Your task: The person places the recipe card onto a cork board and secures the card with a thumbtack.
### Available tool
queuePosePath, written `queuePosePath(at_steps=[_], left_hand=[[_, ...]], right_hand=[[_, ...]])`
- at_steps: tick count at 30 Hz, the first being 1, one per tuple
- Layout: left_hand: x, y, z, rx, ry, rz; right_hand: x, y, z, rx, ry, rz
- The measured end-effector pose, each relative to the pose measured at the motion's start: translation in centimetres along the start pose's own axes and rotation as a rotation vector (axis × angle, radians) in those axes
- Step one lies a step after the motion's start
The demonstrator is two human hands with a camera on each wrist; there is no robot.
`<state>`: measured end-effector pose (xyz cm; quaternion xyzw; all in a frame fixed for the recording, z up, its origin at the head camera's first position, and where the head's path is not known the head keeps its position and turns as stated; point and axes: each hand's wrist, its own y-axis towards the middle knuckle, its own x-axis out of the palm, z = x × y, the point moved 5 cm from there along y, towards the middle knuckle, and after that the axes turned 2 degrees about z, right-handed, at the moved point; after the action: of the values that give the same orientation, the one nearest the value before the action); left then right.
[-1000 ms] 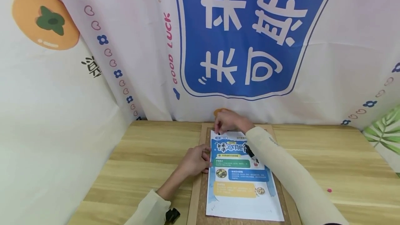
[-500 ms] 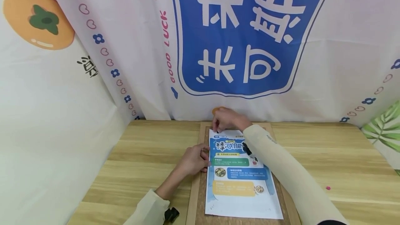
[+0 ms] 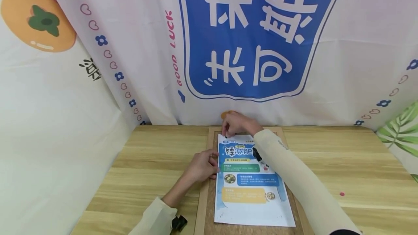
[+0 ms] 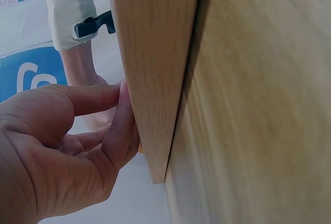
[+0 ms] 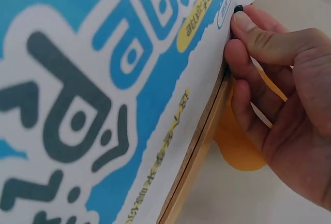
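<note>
A printed poster sheet (image 3: 241,209) in blue, green and yellow lies on a wood-framed cork board (image 3: 209,224) on the table. My right hand (image 3: 236,123) pinches a small dark push pin (image 5: 238,9) at the sheet's top left corner, thumb pressed on its head. The pin's point is hidden. My left hand (image 3: 201,166) rests at the left side of the board, its bent fingers touching the sheet's left edge. In the left wrist view, the left hand's fingertips are partly hidden behind the wooden frame (image 4: 155,69).
A small pink object (image 3: 342,194) lies on the wooden table (image 3: 156,148) right of the board. Behind the table hangs a printed cloth (image 3: 147,64), close to the board's far edge. A black clip-like piece (image 3: 179,223) sits at the left sleeve.
Both hands keep their places on the sheet and board. The head view has shifted slightly, so everything sits a little further left and higher in the picture.
</note>
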<state>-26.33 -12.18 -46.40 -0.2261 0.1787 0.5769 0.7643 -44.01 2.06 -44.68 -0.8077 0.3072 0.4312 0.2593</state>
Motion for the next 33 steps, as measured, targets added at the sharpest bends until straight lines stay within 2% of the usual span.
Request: queuePosePath(at_steps=[11, 15, 20, 25, 33], left_hand=[[-0.1, 0.1, 0.3, 0.001, 0.008, 0.003], [-0.1, 0.0, 0.3, 0.008, -0.003, 0.002], [0.0, -0.1, 0.2, 0.006, -0.017, -0.002], [0.0, -0.1, 0.0, 0.003, -0.026, -0.003], [0.0, 0.0, -0.1, 0.008, -0.021, 0.004]], right_hand=[[-0.1, -0.3, 0.6, 0.070, 0.108, -0.003], [0.0, -0.6, 0.6, 0.065, 0.123, 0.004], [0.2, -1.1, 0.3, 0.004, 0.110, 0.007], [0.2, -1.8, 0.4, -0.064, 0.147, 0.007], [-1.1, -3.8, 0.7, -0.146, 0.166, 0.031]])
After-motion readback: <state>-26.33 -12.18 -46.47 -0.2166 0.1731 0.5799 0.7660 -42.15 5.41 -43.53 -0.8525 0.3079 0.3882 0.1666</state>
